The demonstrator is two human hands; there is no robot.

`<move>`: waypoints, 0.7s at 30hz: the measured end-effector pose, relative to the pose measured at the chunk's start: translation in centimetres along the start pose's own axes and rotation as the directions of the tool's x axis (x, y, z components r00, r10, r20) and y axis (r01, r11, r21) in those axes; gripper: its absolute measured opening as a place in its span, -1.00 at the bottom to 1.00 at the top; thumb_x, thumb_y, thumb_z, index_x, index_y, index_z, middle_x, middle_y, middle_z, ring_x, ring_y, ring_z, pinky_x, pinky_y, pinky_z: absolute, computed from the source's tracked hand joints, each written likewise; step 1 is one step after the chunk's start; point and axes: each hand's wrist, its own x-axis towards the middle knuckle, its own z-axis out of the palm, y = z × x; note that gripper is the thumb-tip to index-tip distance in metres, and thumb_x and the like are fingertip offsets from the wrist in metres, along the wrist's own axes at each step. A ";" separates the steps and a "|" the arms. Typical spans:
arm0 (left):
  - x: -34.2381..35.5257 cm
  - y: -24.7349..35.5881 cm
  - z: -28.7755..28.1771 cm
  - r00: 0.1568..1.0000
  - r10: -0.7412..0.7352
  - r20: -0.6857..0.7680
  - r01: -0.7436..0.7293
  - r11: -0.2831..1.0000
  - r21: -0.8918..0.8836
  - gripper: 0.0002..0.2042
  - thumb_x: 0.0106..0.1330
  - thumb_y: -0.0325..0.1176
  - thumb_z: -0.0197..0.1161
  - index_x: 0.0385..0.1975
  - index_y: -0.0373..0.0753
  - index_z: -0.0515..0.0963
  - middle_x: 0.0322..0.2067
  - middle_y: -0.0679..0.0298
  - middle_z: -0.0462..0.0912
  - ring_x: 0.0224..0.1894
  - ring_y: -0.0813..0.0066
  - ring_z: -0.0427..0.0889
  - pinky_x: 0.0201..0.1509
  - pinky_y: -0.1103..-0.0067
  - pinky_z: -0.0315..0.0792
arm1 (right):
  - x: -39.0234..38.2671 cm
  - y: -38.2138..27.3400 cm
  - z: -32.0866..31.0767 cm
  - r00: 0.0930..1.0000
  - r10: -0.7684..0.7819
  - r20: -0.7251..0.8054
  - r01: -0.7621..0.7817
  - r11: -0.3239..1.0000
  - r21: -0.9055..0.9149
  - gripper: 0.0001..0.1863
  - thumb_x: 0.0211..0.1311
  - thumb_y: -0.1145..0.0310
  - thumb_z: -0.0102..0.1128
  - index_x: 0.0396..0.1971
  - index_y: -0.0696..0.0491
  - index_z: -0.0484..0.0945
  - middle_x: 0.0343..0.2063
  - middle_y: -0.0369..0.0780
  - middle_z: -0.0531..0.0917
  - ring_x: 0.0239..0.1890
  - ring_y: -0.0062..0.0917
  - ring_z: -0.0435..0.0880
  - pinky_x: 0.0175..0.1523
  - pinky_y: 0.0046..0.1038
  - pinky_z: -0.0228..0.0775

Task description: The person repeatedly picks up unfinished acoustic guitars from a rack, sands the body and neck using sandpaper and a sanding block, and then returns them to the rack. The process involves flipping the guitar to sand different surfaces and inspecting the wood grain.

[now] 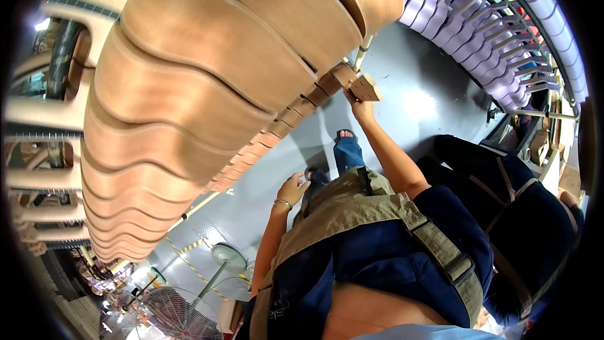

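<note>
Nearest the lens I see the wearer's own torso: a dark blue shirt under an olive apron (352, 204) whose webbing strap (440, 249) crosses the shoulder.

Head view, hands. The right hand (360, 108) is raised on an outstretched forearm and closed around the lower edge of a small wooden block (366, 88), which it holds up just beside the end of a row of unfinished guitar bodies (207, 82). The left hand (293, 187) hangs low at hip level, fingers loosely curled and holding nothing that I can see; a beaded bracelet (283, 202) circles its wrist.

Head view, surroundings. The guitar bodies hang side by side in a long curving row that fills the upper left, their bare wood sides facing me and their neck blocks (314, 96) lined up along the lower edge. This row stands between me and most of the room on the left. A pale rail (200, 204) runs beneath the row. A second row of pale lilac-toned guitar bodies (465, 25) hangs at upper right, well apart across the grey floor (415, 107). One sandalled foot (345, 135) shows below the raised arm. A standing fan (179, 315) and its round base (228, 256) sit at lower left near yellow-and-black floor tape (192, 267). A dark garment with tan straps (503, 201) lies at right.
</note>
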 end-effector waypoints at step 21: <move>29.3 12.7 -13.9 0.816 0.313 -0.485 -0.392 0.918 -0.066 -0.66 0.13 -0.38 0.20 -0.11 -0.31 0.37 -0.26 0.15 0.54 -0.21 0.40 0.53 -0.10 0.50 0.41 | 20.7 7.3 12.4 0.958 0.244 -0.151 -0.278 0.920 -0.277 -0.48 -0.08 0.26 0.31 -0.10 0.14 0.37 -0.27 -0.08 0.52 -0.24 -0.27 0.52 -0.12 -0.38 0.36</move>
